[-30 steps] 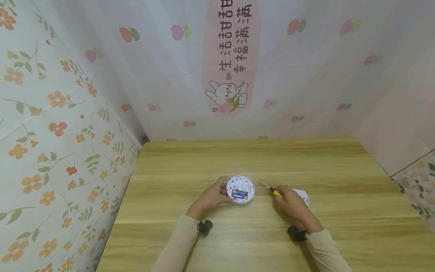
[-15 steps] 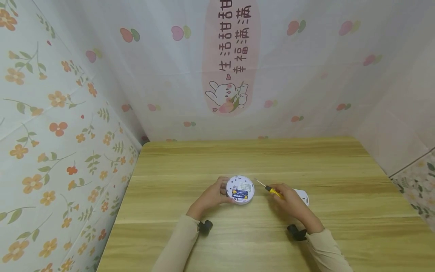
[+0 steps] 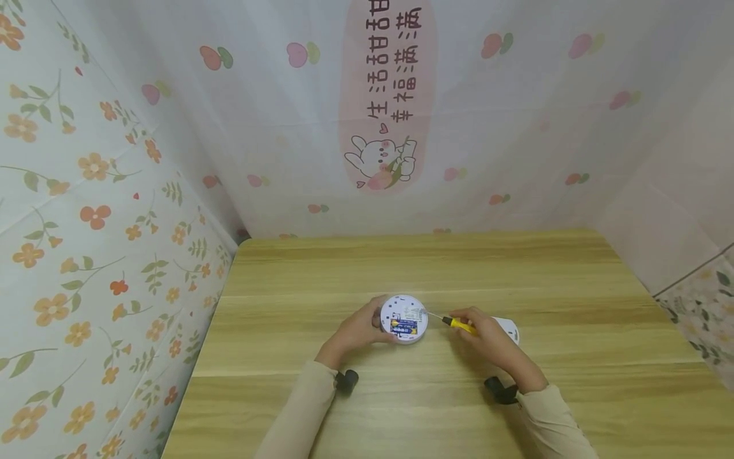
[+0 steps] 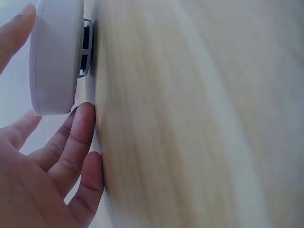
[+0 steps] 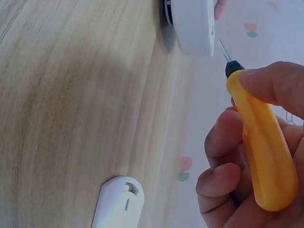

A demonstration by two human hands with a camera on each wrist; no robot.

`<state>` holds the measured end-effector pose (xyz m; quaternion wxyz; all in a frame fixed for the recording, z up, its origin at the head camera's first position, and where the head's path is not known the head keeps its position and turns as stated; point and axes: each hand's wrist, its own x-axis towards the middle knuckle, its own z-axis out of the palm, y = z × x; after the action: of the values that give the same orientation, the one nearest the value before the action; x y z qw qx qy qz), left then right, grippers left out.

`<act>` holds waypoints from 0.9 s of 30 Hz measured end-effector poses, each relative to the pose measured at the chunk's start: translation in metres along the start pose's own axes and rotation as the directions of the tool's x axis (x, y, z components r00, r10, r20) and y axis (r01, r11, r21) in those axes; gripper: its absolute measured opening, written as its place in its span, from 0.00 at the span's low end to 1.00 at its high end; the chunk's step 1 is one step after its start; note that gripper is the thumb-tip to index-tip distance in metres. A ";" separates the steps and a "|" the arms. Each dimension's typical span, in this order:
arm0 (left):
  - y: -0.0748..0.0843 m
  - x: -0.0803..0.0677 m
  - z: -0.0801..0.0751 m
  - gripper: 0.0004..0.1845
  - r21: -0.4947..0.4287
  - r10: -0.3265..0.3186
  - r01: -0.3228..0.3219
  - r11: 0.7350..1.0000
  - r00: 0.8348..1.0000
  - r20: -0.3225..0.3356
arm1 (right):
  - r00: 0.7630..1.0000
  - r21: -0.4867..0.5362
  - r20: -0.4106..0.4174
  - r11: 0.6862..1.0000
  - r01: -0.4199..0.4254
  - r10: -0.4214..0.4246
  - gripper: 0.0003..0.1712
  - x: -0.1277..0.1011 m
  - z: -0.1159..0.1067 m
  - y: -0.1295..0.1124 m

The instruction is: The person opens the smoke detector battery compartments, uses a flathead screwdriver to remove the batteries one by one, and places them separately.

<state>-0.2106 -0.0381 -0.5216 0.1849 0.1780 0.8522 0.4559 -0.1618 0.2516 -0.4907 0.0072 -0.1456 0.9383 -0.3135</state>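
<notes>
A round white smoke detector (image 3: 398,307) lies back side up on the table, its blue batteries (image 3: 404,326) showing. My left hand (image 3: 357,330) grips its left rim between thumb and fingers. In the left wrist view, the black-slotted vent (image 4: 85,50) of the detector faces the tabletop. My right hand (image 3: 490,336) holds a screwdriver (image 5: 263,147) with a yellow handle and thin metal shaft. The screwdriver's tip points at the detector's right edge. In the right wrist view a small gap shows between tip and detector.
A white mounting plate (image 5: 119,202) with a slot lies on the wooden table (image 3: 321,274), partly behind my right hand in the head view. Printed curtains (image 3: 275,127) stand at the back and left. A black wrist camera (image 3: 501,390) sits on each wrist.
My right hand has brought the screwdriver's tip leftward, from apart on the right to the detector's right edge. The left hand and the detector have stayed in place.
</notes>
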 end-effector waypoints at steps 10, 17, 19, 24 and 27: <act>0.001 -0.001 0.000 0.52 0.022 -0.017 0.017 1.000 1.000 -0.001 | 1.000 0.019 -0.005 1.000 0.019 -0.018 0.12 -0.001 -0.005 -0.006; -0.002 0.000 0.002 0.51 0.034 -0.021 0.021 0.999 1.000 -0.006 | 0.999 -0.008 -0.001 0.999 0.041 -0.041 0.10 -0.003 -0.005 -0.005; -0.002 0.000 0.001 0.51 0.038 -0.025 0.025 0.999 1.000 -0.006 | 0.999 -0.023 0.009 0.999 0.041 -0.040 0.09 -0.003 -0.007 -0.007; -0.001 -0.001 0.001 0.52 0.030 -0.022 0.022 0.999 1.000 -0.005 | 0.998 -0.087 0.039 0.995 0.048 -0.044 0.10 -0.004 -0.011 -0.011; -0.002 -0.001 0.001 0.52 0.026 -0.021 0.021 0.999 1.000 -0.002 | 0.997 -0.114 0.061 0.992 0.049 -0.043 0.10 -0.003 -0.014 -0.013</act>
<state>-0.2100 -0.0390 -0.5236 0.1866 0.1709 0.8601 0.4429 -0.1567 0.2507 -0.4721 0.0188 -0.1764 0.9506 -0.2547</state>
